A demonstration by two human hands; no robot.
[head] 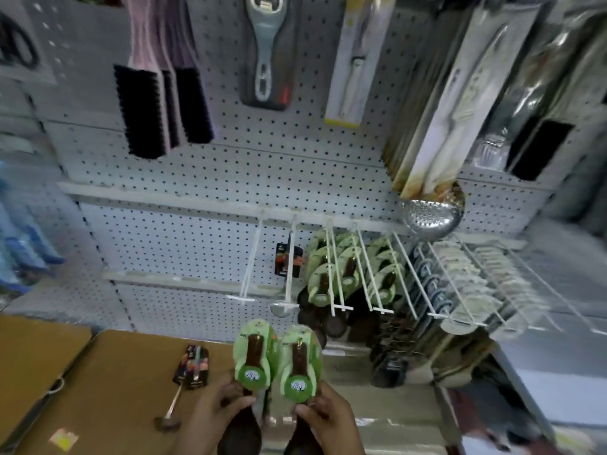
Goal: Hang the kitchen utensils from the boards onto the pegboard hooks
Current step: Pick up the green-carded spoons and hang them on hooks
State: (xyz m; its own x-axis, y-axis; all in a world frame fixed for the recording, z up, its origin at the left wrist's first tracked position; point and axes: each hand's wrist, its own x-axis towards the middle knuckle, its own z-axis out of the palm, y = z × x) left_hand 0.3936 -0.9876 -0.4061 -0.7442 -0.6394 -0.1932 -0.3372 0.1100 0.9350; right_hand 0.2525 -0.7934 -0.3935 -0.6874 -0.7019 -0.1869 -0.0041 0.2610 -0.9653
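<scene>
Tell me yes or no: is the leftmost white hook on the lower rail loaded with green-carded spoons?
No. The leftmost hook hangs bare, while the green-carded spoons sit on hooks further right.

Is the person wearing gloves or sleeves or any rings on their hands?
No gloves. Both the left hand and the right hand are bare, and no sleeves show at the wrists, which run off the bottom of the picture. I can't spot any ring, watch or bracelet, though the picture is a bit blurry, so something small could be missed.
</scene>
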